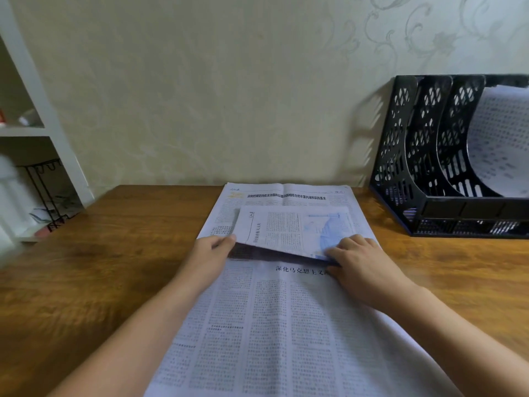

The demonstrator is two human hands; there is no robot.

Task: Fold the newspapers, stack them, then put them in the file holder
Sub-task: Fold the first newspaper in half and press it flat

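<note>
The left hand [213,249] pinches the near left corner of a folded newspaper [292,229]; the right hand [357,260] presses flat on its near right corner. It lies on an open newspaper [257,325], left of the file holder [446,167]. The paper looks light, floppy, easily torn: best held by corners.

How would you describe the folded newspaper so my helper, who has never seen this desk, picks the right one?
On the wooden table, left of the black file holder, lies a large open newspaper. The folded newspaper sits on top of it, between the left hand and right hand. It alone is small, with a pale blue picture.
</note>
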